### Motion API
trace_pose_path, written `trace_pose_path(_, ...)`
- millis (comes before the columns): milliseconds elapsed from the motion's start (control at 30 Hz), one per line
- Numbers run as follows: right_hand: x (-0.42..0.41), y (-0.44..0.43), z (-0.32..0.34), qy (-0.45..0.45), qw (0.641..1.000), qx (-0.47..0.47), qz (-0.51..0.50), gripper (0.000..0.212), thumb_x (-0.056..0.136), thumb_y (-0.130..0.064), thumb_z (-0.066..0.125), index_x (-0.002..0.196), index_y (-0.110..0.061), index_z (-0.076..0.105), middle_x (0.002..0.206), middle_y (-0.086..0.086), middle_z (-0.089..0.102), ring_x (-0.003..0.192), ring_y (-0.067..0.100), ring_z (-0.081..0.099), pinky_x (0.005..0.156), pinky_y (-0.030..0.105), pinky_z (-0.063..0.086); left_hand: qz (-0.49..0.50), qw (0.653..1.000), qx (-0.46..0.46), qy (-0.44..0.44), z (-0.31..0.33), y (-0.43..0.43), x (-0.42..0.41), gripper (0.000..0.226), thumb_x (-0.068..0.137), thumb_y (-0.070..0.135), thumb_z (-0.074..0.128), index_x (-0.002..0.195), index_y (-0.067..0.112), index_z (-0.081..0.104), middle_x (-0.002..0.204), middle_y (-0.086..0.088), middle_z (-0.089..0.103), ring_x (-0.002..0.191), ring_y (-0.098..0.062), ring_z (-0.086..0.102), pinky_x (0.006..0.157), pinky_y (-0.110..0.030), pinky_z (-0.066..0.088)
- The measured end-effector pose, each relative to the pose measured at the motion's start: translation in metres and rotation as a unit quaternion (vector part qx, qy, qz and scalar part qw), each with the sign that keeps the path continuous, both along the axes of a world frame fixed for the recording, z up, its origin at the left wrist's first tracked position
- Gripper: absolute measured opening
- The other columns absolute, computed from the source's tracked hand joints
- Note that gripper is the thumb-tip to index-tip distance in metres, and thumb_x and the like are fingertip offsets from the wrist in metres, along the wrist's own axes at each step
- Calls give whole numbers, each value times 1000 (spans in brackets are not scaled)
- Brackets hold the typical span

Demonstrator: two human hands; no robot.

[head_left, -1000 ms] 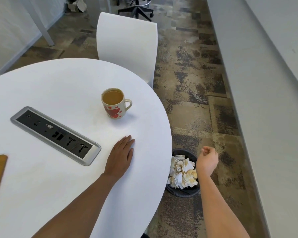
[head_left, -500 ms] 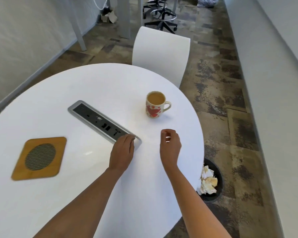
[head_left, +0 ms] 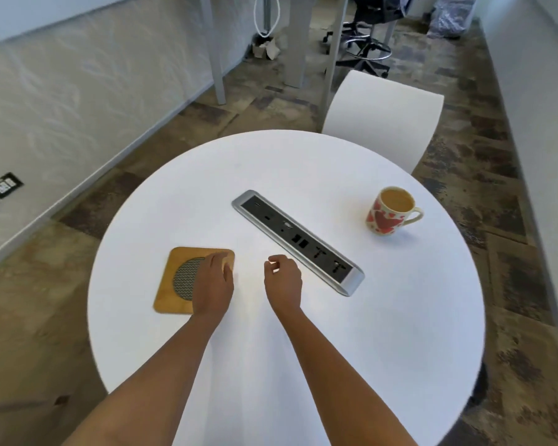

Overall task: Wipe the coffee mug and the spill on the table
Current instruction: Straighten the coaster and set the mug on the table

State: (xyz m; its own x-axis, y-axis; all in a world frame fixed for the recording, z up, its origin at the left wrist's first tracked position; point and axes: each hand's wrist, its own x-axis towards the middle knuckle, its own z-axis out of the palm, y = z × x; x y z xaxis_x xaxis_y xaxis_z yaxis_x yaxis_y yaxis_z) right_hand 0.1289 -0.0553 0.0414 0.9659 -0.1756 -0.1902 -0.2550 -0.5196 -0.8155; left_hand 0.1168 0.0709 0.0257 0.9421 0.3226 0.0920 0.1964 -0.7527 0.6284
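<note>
The counter (head_left: pixel 384 317) is a round white top, bare and glossy, with a faint warm glare near its middle. Around it lies mottled brown-and-grey carpet (head_left: pixel 512 284); a pale wall (head_left: pixel 62 91) with a light skirting runs along the left, another plain wall along the right. One white chair (head_left: pixel 384 117) is tucked in at the far edge of the counter, and further back stand grey desk legs (head_left: pixel 215 59), one black swivel chair (head_left: pixel 368 33) and a hanging white cable (head_left: pixel 258 14).

On the counter there are three things. One coffee mug (head_left: pixel 388 215) — cream, patterned with red hearts, filled nearly to the brim with milky coffee — stands upright at the far right, handle pointing right, well apart from both hands. One long silver-framed socket strip (head_left: pixel 298 241) is set into the top and runs diagonally across the centre. One square wooden coaster (head_left: pixel 181 280) with a round mesh middle lies at the left.

Two bare forearms reach in from below. The left hand (head_left: pixel 211 284) rests palm down over the right part of the coaster, fingers (head_left: pixel 218 262) together and gently bent. The right hand (head_left: pixel 282 281) sits between coaster and socket strip — fingers curled loosely inward, holding nothing that shows. No spill is discernible on the white surface.
</note>
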Motion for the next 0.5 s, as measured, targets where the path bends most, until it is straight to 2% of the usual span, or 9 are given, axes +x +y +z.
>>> trace_pose_path(100, -3, 30, -7, 25, 999, -23, 28, 28, 96, -21, 48, 120, -11, 56, 116, 8, 59, 109, 21, 55, 90, 25, 40, 38, 999, -24, 24, -3, 33, 0, 31, 94, 12, 44, 122, 5, 54, 124, -14, 56, 115, -30, 48, 95, -42, 42)
trace_pose_path(267, -6, 65, -15, 60, 995, -59, 52, 37, 96, -21, 47, 130, -8, 47, 128, 11, 51, 122, 24, 46, 100, 32, 37, 81, 995, -21, 59, -11, 73, -4, 34, 94, 13, 43, 127, 4, 49, 130, -14, 51, 123, -31, 42, 97, -47, 40)
trace_pose_path(367, -8, 77, -20, 75, 992, -85, 57, 40, 96, -20, 46, 133, -7, 44, 132, 11, 47, 124, 25, 44, 100, 32, 36, 121, 990, -36, 66, -15, 88, -7, 37, 93, 10, 44, 128, 1, 47, 131, -16, 50, 125, -33, 39, 97, -47, 37)
trace_pose_path(500, -11, 86, -24, 94, 989, -100, 54, 37, 95, -20, 47, 130, -5, 46, 129, 11, 47, 120, 26, 45, 96, 32, 37, 161, 978, -102, 85, -21, 99, -6, 39, 93, 8, 43, 130, -3, 45, 134, -22, 45, 127, -36, 35, 101, -43, 30)
